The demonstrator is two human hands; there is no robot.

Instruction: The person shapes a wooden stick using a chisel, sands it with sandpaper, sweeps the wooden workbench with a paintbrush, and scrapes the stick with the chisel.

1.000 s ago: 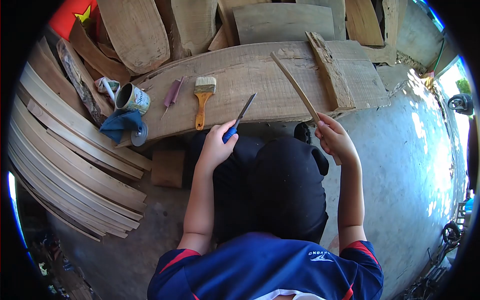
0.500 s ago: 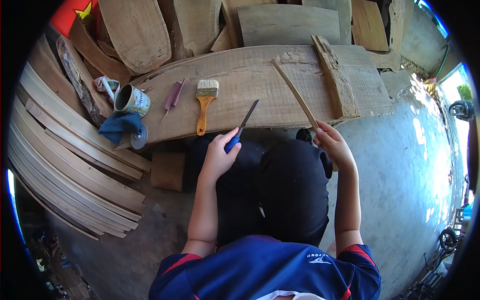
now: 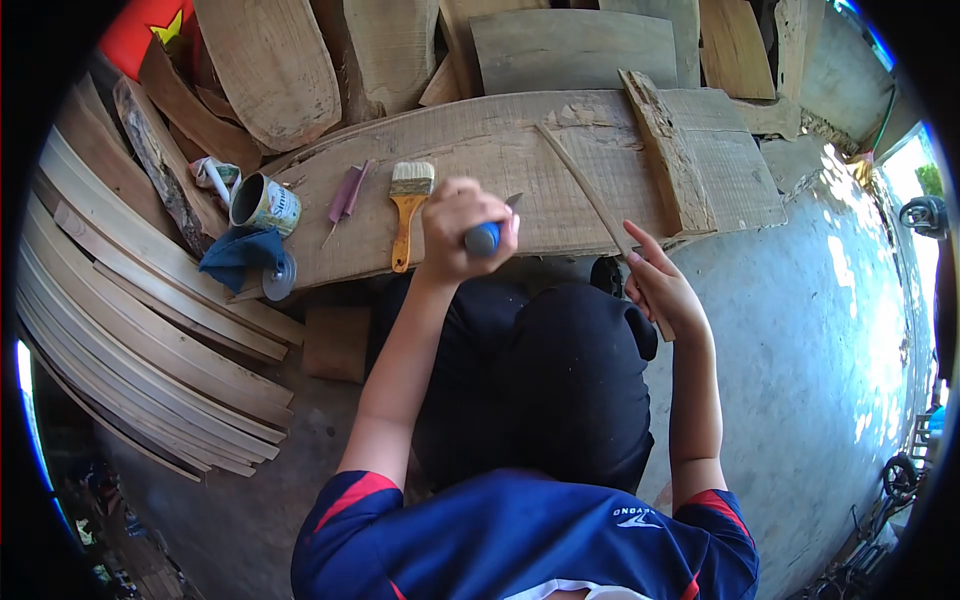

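My left hand [image 3: 462, 230], raised over the near edge of the plank bench [image 3: 490, 130], is closed round a blue-handled tool [image 3: 483, 239]; a bit of its metal blade shows past the fingers. In my right hand [image 3: 662, 285] is a thin wooden strip [image 3: 590, 193], slanting up and left over the bench, with the index finger stretched along it. A paintbrush [image 3: 405, 212] with an orange handle lies just left of my left hand. Further left lies a purple-pink object [image 3: 347, 195].
An open can [image 3: 264, 204] stands at the bench's left end beside a blue cloth [image 3: 240, 252] and a clear round disc [image 3: 279, 278]. A rough wood piece [image 3: 668, 155] lies across the bench's right part. Long strips [image 3: 160, 340] are stacked at left.
My left hand has risen and moved toward the bench, turning the tool so its handle end faces the camera. My right index finger has straightened; the strip has shifted slightly left.
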